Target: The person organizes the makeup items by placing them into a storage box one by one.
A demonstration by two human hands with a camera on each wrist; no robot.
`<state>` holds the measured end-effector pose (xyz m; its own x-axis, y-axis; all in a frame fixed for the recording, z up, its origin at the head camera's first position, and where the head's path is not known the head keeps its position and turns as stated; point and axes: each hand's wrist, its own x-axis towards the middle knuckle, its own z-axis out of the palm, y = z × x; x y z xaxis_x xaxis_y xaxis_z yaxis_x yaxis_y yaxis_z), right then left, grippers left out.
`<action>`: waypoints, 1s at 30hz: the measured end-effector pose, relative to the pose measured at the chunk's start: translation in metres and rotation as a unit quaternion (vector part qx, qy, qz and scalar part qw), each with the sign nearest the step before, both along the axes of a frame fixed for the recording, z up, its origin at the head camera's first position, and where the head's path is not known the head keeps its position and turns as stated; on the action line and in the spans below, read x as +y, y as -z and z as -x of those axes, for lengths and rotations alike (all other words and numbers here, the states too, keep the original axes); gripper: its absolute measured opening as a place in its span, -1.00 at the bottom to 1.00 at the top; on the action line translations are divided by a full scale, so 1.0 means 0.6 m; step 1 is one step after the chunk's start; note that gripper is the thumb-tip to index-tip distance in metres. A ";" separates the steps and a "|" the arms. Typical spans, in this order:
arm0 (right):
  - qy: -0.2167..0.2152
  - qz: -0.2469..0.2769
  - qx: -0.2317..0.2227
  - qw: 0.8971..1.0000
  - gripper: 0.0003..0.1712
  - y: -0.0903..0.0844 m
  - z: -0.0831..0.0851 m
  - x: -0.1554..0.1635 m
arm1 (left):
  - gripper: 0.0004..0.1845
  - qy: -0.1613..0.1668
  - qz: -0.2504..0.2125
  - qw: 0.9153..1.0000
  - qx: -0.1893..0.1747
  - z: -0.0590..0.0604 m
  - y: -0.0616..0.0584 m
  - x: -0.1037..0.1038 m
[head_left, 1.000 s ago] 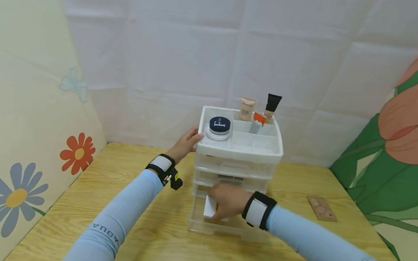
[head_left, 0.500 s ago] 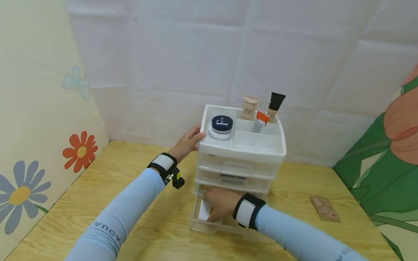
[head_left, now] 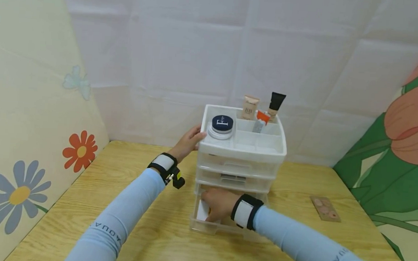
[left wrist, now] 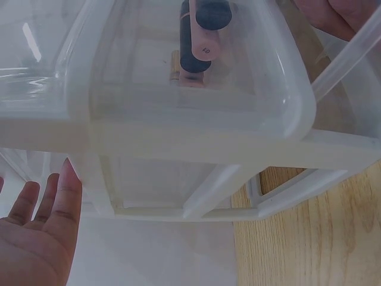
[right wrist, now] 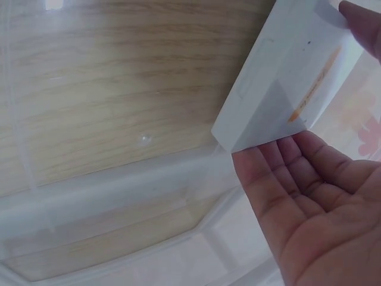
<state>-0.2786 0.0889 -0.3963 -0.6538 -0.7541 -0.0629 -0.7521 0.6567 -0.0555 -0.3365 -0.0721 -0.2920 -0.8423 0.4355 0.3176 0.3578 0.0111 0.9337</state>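
Observation:
A white drawer organizer (head_left: 242,152) with clear drawers stands on the wooden table. My left hand (head_left: 188,142) rests against its upper left side, and in the left wrist view the fingers (left wrist: 66,199) are mostly straight beside the white frame. My right hand (head_left: 221,204) is down in the pulled-out bottom drawer (head_left: 204,227). It holds a white box (right wrist: 292,77) with orange lettering, thumb at one end and fingertips at the other. In the head view the hand hides much of the box, and its white side shows left of the knuckles.
On the organizer's top sit a dark-lidded jar (head_left: 222,125), a BB tube (head_left: 250,107), a black-capped tube (head_left: 276,103) and an orange-capped tube (head_left: 260,121). Pink and black cosmetics (left wrist: 202,36) lie in an upper drawer. A flat palette (head_left: 325,208) lies right on the table.
My right hand has moved left and slightly lower into the bottom drawer with the white box. The left hand keeps its place on the organizer's side. The head view has shifted slightly.

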 end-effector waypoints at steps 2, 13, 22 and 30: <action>0.002 -0.001 -0.004 1.000 -0.41 0.000 0.000 -0.002 | -0.46 0.001 -0.001 1.000 -0.003 0.002 0.001 0.000; 0.001 -0.014 -0.020 1.000 -0.41 0.000 0.003 -0.008 | -0.43 -0.001 -0.016 1.000 0.000 0.037 0.033 -0.003; 0.008 -0.018 -0.040 0.999 -0.36 0.006 0.008 -0.008 | -0.45 -0.003 -0.009 1.000 -0.010 0.032 0.027 -0.002; 0.013 -0.024 -0.051 0.998 -0.38 0.003 0.007 -0.009 | -0.45 0.006 -0.011 1.000 -0.014 0.017 0.017 -0.004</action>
<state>-0.2828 0.0837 -0.3983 -0.6611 -0.7316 -0.1667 -0.7269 0.6795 -0.0992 -0.3470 -0.0746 -0.3025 -0.8459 0.4385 0.3037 0.3319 -0.0129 0.9432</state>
